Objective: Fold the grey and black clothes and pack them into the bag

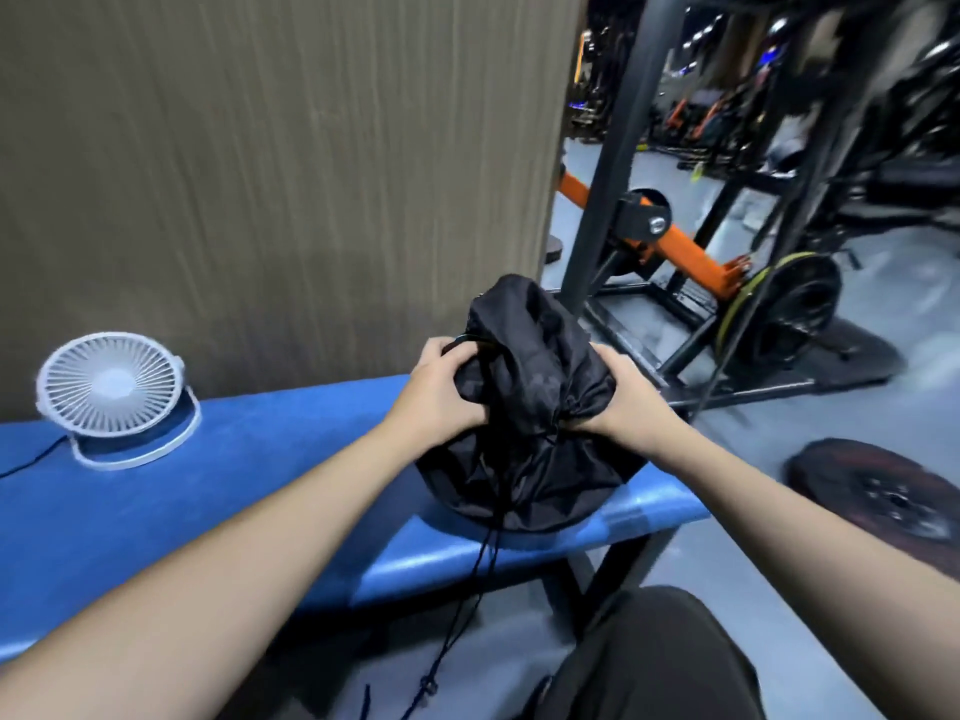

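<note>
Both hands curl their fingers into the gathered neck of the black bag (524,407) — the left hand (441,397) grips the cloth on the bag's left side, the right hand (623,402) grips it on the right. The bag's loose top rises between and beyond the fingers. Its rounded base sits on the right end of the blue bench (182,511), and its drawcord (467,605) hangs off the near edge. A white fan (111,394) stands far left on the bench.
</note>
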`<state>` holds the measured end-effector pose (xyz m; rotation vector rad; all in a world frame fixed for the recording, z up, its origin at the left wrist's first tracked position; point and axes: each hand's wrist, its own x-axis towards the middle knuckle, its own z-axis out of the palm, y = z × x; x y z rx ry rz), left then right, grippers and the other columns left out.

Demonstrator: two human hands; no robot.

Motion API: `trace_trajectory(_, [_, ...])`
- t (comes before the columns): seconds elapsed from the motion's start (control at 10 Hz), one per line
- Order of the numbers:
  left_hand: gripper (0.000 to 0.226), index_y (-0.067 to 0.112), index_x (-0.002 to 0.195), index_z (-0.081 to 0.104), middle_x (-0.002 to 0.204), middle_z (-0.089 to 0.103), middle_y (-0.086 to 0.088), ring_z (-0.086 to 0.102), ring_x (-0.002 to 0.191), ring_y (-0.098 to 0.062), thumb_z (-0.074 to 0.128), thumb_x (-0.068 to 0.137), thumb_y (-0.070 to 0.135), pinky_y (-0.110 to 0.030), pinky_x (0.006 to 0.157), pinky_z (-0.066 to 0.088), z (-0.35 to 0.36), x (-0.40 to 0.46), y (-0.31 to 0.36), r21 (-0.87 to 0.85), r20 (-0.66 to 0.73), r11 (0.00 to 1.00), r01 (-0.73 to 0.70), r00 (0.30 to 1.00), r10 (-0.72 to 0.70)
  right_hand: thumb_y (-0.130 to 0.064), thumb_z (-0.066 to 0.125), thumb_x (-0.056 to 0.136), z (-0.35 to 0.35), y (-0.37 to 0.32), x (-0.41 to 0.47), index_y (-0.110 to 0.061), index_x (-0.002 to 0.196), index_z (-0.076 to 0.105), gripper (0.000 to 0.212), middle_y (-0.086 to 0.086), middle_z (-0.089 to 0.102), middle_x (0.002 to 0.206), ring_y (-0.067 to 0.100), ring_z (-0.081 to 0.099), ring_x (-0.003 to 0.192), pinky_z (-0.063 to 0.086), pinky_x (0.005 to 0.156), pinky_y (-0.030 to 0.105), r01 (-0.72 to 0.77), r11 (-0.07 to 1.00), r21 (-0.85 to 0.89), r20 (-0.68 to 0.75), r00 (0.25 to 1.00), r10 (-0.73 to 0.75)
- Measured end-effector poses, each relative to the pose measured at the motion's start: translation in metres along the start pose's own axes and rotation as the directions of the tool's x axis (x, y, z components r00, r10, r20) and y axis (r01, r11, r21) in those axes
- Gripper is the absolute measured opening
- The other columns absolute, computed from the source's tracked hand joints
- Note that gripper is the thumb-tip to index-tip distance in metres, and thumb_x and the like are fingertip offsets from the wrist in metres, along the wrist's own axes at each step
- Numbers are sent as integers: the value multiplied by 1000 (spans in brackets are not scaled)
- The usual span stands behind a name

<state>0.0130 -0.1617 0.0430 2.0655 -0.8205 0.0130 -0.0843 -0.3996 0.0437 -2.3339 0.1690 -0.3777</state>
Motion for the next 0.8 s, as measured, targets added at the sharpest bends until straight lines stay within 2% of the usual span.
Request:
trace_trajectory(0.1, [70, 27, 132, 57, 125, 36, 7, 48, 123, -17, 83, 68, 19, -20, 102, 33, 37, 18, 8, 0, 54, 1000, 19, 998, -19, -54, 93, 47, -18, 32, -8, -34, 132, 50, 97, -3, 58, 129, 17, 52, 125, 46, 104, 42, -59, 997, -40, -10, 998, 58])
trace_trajectory(0.2, [80, 28, 138, 52, 134, 37, 2, 46, 127, -25, 78, 62, 34, -27, 107, 35, 72, 23, -1, 55, 168, 994, 91, 981, -99, -64, 87, 46, -15, 65, -20, -32, 135, 49, 102, -1, 59, 125, 20, 50, 124, 44, 104, 38, -151, 984, -97, 45, 987, 156])
trace_trajectory(0.3, [92, 40, 144, 40, 143, 31, -1, 44, 129, -34, 71, 59, 56, -37, 112, 33, 95, 13, -23, 105, 236, 972, 211, 944, -230, -65, 87, 49, -4, 97, -26, -40, 141, 40, 106, -1, 53, 135, 18, 44, 132, 40, 110, 42, -240, 969, -58, 110, 963, 245])
trace_trajectory(0.4, [102, 43, 147, 32, 145, 27, -2, 41, 132, -35, 64, 54, 70, -40, 114, 31, 95, 11, -31, 116, 261, 959, 258, 924, -279, -74, 86, 42, -3, 106, -21, -50, 141, 33, 115, -1, 48, 139, 18, 45, 133, 39, 112, 45, -266, 960, -88, 150, 949, 276])
trace_trajectory(0.5, [95, 45, 149, 26, 153, 19, -3, 35, 135, -39, 72, 69, 63, -43, 116, 29, 81, 16, -23, 231, 319, 951, 208, 907, -275, -77, 82, 38, -11, 88, -23, -48, 146, 27, 125, 1, 41, 141, 22, 46, 133, 39, 112, 45, -290, 943, -161, 134, 941, 312])
trace_trajectory(0.6, [91, 51, 147, 27, 159, 13, 6, 27, 144, -31, 72, 69, 67, -47, 116, 26, 62, 11, -18, 283, 297, 950, 133, 930, -219, -71, 78, 47, -20, 61, -35, -47, 148, 20, 118, 4, 34, 144, 32, 47, 131, 39, 108, 50, -322, 890, -322, 96, 925, 369])
trace_trajectory(0.7, [96, 58, 144, 27, 163, 8, 12, 12, 151, -22, 66, 59, 80, -55, 118, 20, 30, -2, -11, 272, 295, 954, 125, 933, -206, -66, 82, 55, -38, 39, -44, -45, 151, 14, 119, 3, 31, 151, 31, 38, 139, 34, 111, 51, -254, 860, -443, 101, 939, 329])
trace_trajectory(0.8, [96, 54, 142, 35, 154, 30, 13, 30, 145, -16, 53, 54, 88, -48, 116, 29, -3, -12, -3, 288, 230, 954, 86, 961, -156, -63, 83, 63, -55, 7, -53, -38, 156, 14, 118, 2, 28, 156, 28, 30, 145, 30, 113, 48, -188, 866, -463, 123, 954, 273])
